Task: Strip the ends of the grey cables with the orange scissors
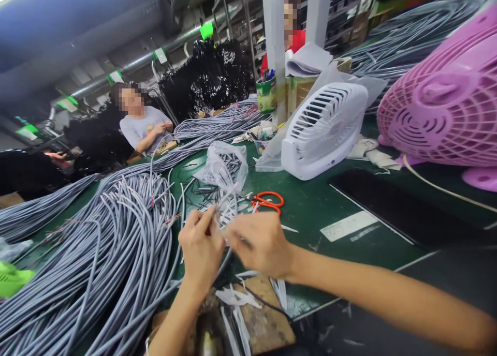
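Observation:
My left hand (pixel 202 247) and my right hand (pixel 260 245) meet over the green table (pixel 318 211). Both are closed in a pinch on the end of a grey cable (pixel 223 211), whose thin wires stick up between the fingers. The cable runs down and left toward a big heap of grey cables (pixel 97 252). Just beyond my hands lie orange-handled scissors (pixel 267 201) and a clear plastic bag of small dark parts (pixel 225 164). Cut white scraps (pixel 236 299) lie on a wooden board (pixel 264 320) below my wrists.
A white desk fan (pixel 322 131) and a pink fan (pixel 446 102) stand at the right. A green pen cup (pixel 266 93) and a cardboard box sit behind. A seated person (pixel 142 120) works at the far left, another person in red stands at the back.

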`<state>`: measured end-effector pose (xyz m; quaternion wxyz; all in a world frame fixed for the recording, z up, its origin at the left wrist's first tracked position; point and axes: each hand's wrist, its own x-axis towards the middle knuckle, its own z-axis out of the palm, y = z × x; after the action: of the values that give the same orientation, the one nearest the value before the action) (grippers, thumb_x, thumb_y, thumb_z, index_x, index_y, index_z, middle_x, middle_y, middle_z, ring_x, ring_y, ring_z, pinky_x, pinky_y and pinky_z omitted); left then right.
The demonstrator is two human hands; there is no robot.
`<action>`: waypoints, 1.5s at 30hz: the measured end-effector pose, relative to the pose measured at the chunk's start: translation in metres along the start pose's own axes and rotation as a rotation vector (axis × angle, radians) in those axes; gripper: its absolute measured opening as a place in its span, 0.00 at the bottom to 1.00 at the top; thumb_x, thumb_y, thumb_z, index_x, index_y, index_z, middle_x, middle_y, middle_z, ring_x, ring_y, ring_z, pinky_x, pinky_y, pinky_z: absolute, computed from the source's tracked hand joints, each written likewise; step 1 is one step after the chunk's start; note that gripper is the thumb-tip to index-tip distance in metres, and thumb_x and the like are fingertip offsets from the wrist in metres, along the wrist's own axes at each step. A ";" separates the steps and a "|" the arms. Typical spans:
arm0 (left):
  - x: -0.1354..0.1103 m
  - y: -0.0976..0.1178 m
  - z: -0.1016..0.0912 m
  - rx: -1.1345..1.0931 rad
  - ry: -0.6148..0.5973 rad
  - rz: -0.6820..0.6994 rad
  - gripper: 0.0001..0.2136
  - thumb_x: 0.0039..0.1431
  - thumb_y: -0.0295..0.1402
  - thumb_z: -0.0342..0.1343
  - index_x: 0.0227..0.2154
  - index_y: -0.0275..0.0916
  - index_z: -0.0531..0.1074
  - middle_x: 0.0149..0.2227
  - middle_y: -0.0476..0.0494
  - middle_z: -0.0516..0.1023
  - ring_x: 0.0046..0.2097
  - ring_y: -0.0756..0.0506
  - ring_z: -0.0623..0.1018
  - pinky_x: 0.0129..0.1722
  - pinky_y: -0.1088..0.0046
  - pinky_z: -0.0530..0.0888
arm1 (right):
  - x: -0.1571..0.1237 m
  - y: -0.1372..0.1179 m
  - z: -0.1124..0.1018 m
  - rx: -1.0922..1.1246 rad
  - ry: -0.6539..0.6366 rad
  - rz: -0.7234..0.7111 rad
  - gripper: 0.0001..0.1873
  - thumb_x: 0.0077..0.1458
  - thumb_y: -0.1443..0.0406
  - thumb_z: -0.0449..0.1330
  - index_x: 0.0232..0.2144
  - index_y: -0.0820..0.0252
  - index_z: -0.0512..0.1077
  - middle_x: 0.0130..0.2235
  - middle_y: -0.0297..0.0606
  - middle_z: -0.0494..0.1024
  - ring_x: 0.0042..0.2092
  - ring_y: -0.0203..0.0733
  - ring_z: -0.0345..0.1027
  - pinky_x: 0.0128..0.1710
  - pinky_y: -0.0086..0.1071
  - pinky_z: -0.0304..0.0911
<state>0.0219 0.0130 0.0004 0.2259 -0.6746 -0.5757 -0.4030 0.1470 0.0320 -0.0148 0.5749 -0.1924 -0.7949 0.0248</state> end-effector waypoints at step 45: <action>-0.001 0.006 -0.010 -0.079 -0.070 -0.132 0.08 0.58 0.28 0.46 0.29 0.36 0.70 0.23 0.47 0.76 0.22 0.50 0.73 0.23 0.78 0.65 | 0.014 0.024 0.000 0.067 -0.042 0.376 0.16 0.56 0.57 0.54 0.31 0.63 0.76 0.25 0.35 0.77 0.19 0.31 0.60 0.23 0.26 0.54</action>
<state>0.0251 0.0033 0.0068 0.1518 -0.6572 -0.6101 -0.4156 0.1505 0.0592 -0.0085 0.5493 -0.3177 -0.7557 0.1620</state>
